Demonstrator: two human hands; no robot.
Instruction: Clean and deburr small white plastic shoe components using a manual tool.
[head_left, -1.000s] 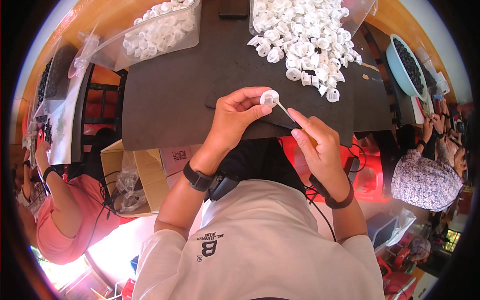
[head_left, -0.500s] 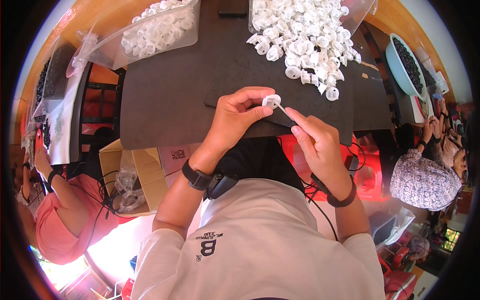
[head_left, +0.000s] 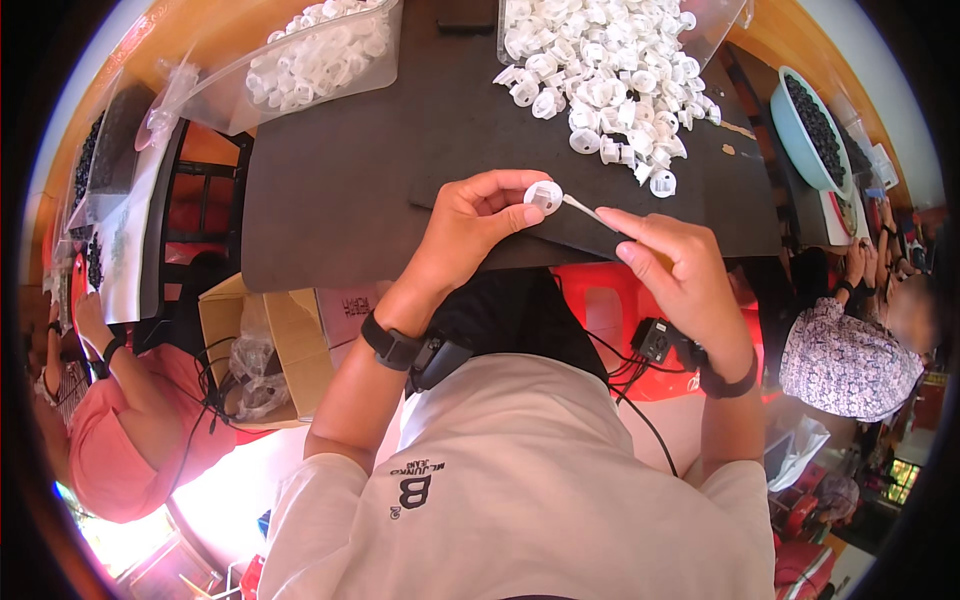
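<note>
Between thumb and fingers, my left hand [head_left: 470, 225] pinches a small round white plastic part [head_left: 543, 196], its flat face turned up toward me. My right hand [head_left: 675, 258] grips a thin metal tool [head_left: 585, 210] with a slim shaft and a pale tip; its handle is mostly hidden in the fingers. The tool's tip is just right of the white part, with a small gap between them. Both hands are over the near edge of the dark table [head_left: 330, 190]. Beyond them lies a heap of similar white plastic parts [head_left: 610, 85].
A clear bin of white parts [head_left: 320, 70] stands at the far left. A light-blue basin [head_left: 795, 150] holding black pieces is at the right. An open cardboard box [head_left: 290, 350] sits below the table, left. Red stools and cables are under the right side. People work on both sides.
My right hand has moved right, drawing the tool's tip away from the white part. My left hand has turned the part so its flat face shows.
</note>
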